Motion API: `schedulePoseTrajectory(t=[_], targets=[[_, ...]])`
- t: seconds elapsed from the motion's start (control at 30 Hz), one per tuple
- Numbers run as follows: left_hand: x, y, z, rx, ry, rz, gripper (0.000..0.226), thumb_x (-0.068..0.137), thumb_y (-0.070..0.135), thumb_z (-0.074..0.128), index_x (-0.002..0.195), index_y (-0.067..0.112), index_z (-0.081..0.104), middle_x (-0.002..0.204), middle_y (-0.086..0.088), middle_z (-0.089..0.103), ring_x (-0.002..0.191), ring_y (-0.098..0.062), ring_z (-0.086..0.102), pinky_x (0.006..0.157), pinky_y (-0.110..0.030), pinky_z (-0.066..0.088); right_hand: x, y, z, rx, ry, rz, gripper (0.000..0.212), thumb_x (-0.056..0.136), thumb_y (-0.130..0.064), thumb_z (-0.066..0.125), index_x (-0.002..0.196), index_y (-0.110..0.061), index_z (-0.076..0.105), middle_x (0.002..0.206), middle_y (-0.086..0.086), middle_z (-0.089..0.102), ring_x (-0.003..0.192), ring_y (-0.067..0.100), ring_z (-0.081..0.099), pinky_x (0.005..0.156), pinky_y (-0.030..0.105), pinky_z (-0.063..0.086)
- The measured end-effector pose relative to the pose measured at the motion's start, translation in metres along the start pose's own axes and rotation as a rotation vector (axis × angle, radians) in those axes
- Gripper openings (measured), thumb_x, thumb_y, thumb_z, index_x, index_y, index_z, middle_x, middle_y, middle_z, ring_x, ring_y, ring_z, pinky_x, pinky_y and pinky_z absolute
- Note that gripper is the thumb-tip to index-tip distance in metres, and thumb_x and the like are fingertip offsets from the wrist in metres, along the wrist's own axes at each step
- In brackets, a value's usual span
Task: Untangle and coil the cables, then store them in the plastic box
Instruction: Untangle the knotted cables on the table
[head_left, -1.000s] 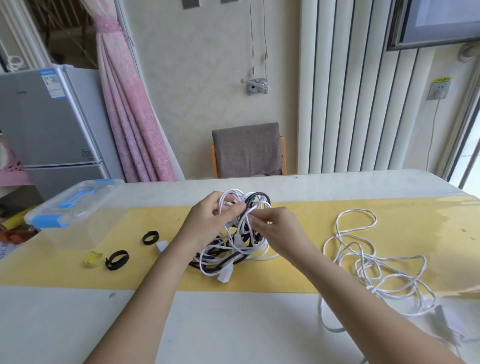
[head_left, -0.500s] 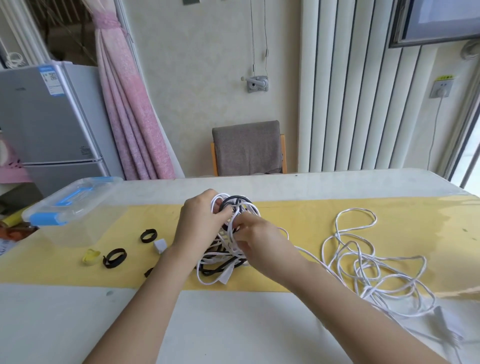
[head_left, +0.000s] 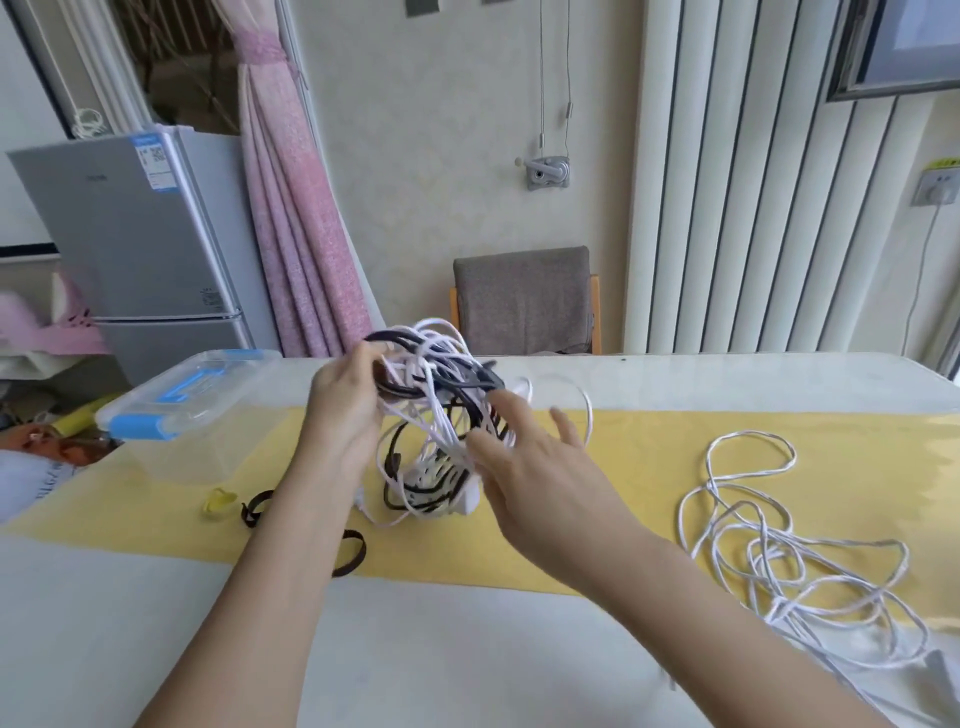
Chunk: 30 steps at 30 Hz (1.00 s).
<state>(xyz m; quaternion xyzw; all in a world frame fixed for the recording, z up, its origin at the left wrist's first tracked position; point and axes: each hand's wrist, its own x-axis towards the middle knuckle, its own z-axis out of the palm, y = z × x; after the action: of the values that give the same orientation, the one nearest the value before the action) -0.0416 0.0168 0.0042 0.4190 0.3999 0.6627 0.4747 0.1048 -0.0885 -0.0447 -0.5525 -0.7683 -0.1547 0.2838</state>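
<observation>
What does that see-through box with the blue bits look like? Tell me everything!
The plastic box is clear, so you can see through its walls, and it looks empty. Its clear lid is on, with a blue handle lying flat on top and a blue clip at the near end. It stands upright at the left of the table, partly on the yellow cloth. Nothing else touches it; the left hand, gripping the cable tangle, is apart from it.

Fridge sticker: blue-and-white label with a square code, on the grey fridge, far left; print too small to read.
Fridge door mark: illegible.
Yellow tag above the wall socket, far right: blurred.
</observation>
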Motion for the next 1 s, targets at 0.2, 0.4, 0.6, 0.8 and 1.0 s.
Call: schedulePoseTrajectory(t=[0.2, 0.4, 0.6, 0.8, 1.0], targets=[[0.011, -0.002, -0.012, -0.247, -0.196, -0.178, 0.024, 0.088, 0.016, 0.037, 0.088, 0.005, 0.058, 0.088, -0.017, 0.06, 0.077, -0.027, 0.062, 0.066, -0.037, 0.057, 0.001, 0.029, 0.001, 0.11, -0.133, 0.029, 0.024, 0.09, -0.029, 0.027, 0.107, -0.027, 0.044, 0.15, 0.005, 0.031, 0.114, 0.024, 0.057, 0.108, 0.06, 0.028], [-0.017, -0.012, -0.002, -0.238, -0.465, -0.559, 0.024, 0.073, 0.014, 0.041, 0.05, 0.012, 0.047, 0.042, 0.001, 0.042, 0.03, -0.01, 0.04, 0.036, -0.013, 0.04, -0.004, 0.068, 0.005, 0.151, -0.256, 0.188, 0.026, 0.088, -0.041, 0.023, 0.087, -0.021, 0.039, 0.159, -0.01, 0.014, 0.13, 0.011, 0.042, 0.116, 0.049, 0.01], [-0.013, -0.041, -0.011, 0.19, -0.486, -0.737, 0.033, 0.08, 0.005, 0.034, 0.049, 0.008, 0.046, 0.04, -0.002, 0.035, 0.026, -0.01, 0.031, 0.033, -0.011, 0.026, -0.007, 0.069, 0.013, 0.194, -0.43, 0.263, 0.083, 0.083, -0.029, 0.058, 0.148, -0.034, 0.007, 0.159, -0.015, 0.0, 0.131, 0.019, 0.043, 0.114, 0.057, 0.011], [-0.012, -0.022, -0.006, 0.919, -0.257, 0.019, 0.048, 0.077, 0.054, 0.069, 0.097, 0.013, 0.055, 0.096, 0.0, 0.05, 0.084, -0.014, 0.05, 0.074, -0.026, 0.039, 0.0, 0.069, 0.011, 0.148, -0.206, 0.327, 0.06, 0.08, -0.013, 0.061, 0.134, -0.019, 0.035, 0.136, 0.001, 0.03, 0.092, 0.027, 0.054, 0.076, 0.033, 0.038], [-0.072, 0.009, 0.021, 1.325, -0.526, 0.048, 0.06, 0.076, 0.068, 0.059, 0.063, 0.009, 0.057, 0.054, 0.004, 0.062, 0.051, -0.017, 0.055, 0.058, -0.028, 0.044, 0.007, 0.068, -0.002, 0.3, -0.198, 0.457, 0.022, 0.081, -0.01, 0.064, 0.102, -0.015, 0.064, 0.086, -0.004, 0.056, 0.071, 0.012, 0.05, 0.051, 0.015, 0.035]])
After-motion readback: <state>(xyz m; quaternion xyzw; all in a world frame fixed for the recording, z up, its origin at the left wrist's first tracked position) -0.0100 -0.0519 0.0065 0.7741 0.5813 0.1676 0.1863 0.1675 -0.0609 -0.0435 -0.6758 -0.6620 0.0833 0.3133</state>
